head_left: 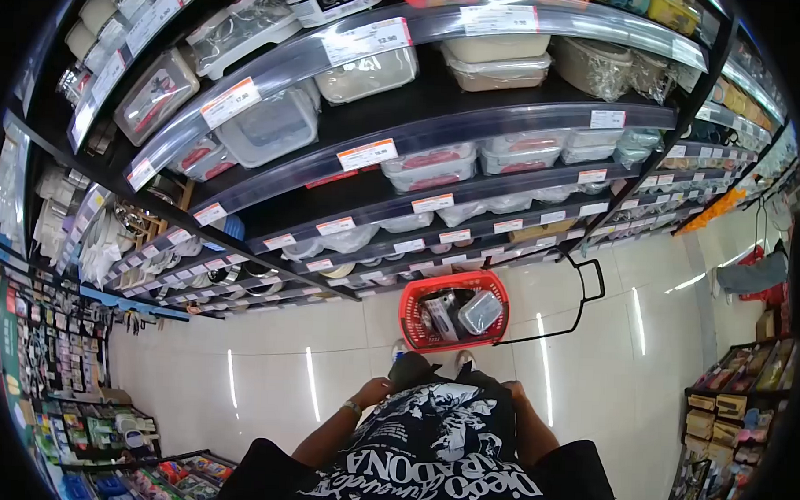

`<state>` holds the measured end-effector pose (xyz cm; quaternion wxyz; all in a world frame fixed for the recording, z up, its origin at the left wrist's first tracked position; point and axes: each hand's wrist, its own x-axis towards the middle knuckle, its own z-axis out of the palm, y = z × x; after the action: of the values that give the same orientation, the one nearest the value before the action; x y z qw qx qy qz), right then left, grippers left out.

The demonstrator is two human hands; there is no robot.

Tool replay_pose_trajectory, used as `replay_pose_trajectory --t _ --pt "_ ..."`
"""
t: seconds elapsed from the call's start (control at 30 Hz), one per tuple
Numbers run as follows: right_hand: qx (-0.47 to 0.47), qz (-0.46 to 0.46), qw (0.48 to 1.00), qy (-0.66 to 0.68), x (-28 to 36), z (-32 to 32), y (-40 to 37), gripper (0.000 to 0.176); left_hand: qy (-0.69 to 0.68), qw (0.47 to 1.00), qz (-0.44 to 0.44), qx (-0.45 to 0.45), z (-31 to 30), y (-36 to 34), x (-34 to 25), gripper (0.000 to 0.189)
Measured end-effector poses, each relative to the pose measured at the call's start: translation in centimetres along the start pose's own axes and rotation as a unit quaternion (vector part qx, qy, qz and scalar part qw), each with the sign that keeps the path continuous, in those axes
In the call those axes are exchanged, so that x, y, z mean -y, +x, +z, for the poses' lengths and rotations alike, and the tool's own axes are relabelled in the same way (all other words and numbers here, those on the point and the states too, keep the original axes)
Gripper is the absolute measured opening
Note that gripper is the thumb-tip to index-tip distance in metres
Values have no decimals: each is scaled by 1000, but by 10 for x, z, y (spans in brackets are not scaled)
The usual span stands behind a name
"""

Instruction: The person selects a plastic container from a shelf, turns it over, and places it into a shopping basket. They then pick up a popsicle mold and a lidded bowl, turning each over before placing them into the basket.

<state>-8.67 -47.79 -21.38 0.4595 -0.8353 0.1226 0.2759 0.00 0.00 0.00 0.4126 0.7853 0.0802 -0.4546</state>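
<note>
My left hand (374,392) is at the left side of my black printed shirt (437,436), near its lower edge, with its fingers curled in; what they hold, if anything, is too small to make out. On the other side of the shirt is my right hand (516,392), its fingers mostly hidden. Just beyond my feet, a red basket (405,314) stands on the floor by the shelves. It holds a clear container (481,312) and a boxed item (443,316). A long black handle (579,311) extends from the basket to the right.
Shelves (502,112) with price labels and plastic food containers curve across the front. Racks of small goods (70,353) stand at the left. Another display (729,411) is at the right. Pale tiled floor (272,369) runs between them.
</note>
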Motion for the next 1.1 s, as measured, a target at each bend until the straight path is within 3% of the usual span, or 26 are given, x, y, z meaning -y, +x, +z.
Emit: replay_pose_trajectory --t 0.07,0.1,0.17,0.2,0.27,0.3,0.33,0.37,0.4,0.43,0.47,0.5,0.57,0.6,0.63,0.67,0.7,0.73,0.83,0.87,0.9,0.97,1.0,1.03,1.1 --pt "40 51 995 -75 13 0 11 28 39 999 25 -24 -2 -9 12 42" --pt "27 46 994 -92 25 -31 21 28 59 996 70 -19 4 11 16 40" --pt "23 25 997 -63 73 -35 27 28 125 983 129 -27 -13 5 38 37" --pt "21 16 999 -36 95 -35 29 28 80 995 63 -16 -23 0 42 32" --pt "10 7 998 64 123 -37 34 26 79 994 77 -12 -36 0 45 32" --pt "14 -79 995 -52 130 -34 40 26 78 993 83 -11 -44 2 52 32" --pt "17 -164 972 -167 136 -31 45 26 181 952 242 -49 -53 2 60 34" --pt "21 -247 927 -281 143 -29 51 26 121 980 153 -33 -60 9 63 35" --pt "43 -234 929 -285 136 -16 64 28 59 996 63 -17 -69 10 56 35" --pt "69 -184 898 -394 144 -1 74 32 -6 1000 -27 0 -78 12 51 35" --pt "98 -170 913 -357 127 13 90 37 -10 998 56 1 -84 27 68 34" --pt "121 -145 916 -353 144 16 85 40 -13 990 138 1 -88 51 102 34" --pt "123 -138 924 -336 194 3 66 45 0 975 222 -8 -103 70 122 34" --pt "92 -210 930 -286 160 10 85 45 15 975 223 -15 -112 73 121 34" --pt "61 -279 929 -234 189 2 77 46 41 972 229 -29 -119 76 118 34" --pt "136 -149 885 -419 220 6 68 46 67 969 234 -45 -127 79 115 34" --pt "116 -203 907 -352 222 2 64 49 104 962 243 -68 -135 78 109 34" --pt "122 -191 899 -374 240 0 59 51 140 953 252 -93 -140 77 107 33" --pt "115 -232 906 -334 259 -1 54 54 345 852 391 -51 -158 77 103 30" --pt "108 -235 917 -303 259 2 53 53 305 854 415 -73 -162 72 105 23" --pt "101 -237 928 -271 271 2 45 53 366 836 406 -44 -166 75 108 22" --pt "114 -236 917 -300 299 6 29 49 318 899 298 30 -166 85 124 26" --pt "67 -284 924 -249 274 18 35 45 172 954 239 57 -167 88 136 28" --pt "105 -204 915 -332 281 24 32 42 198 949 238 59 -171 87 134 27" --pt "-21 -304 933 -192 275 38 17 37 296 921 247 63 -179 89 129 24"
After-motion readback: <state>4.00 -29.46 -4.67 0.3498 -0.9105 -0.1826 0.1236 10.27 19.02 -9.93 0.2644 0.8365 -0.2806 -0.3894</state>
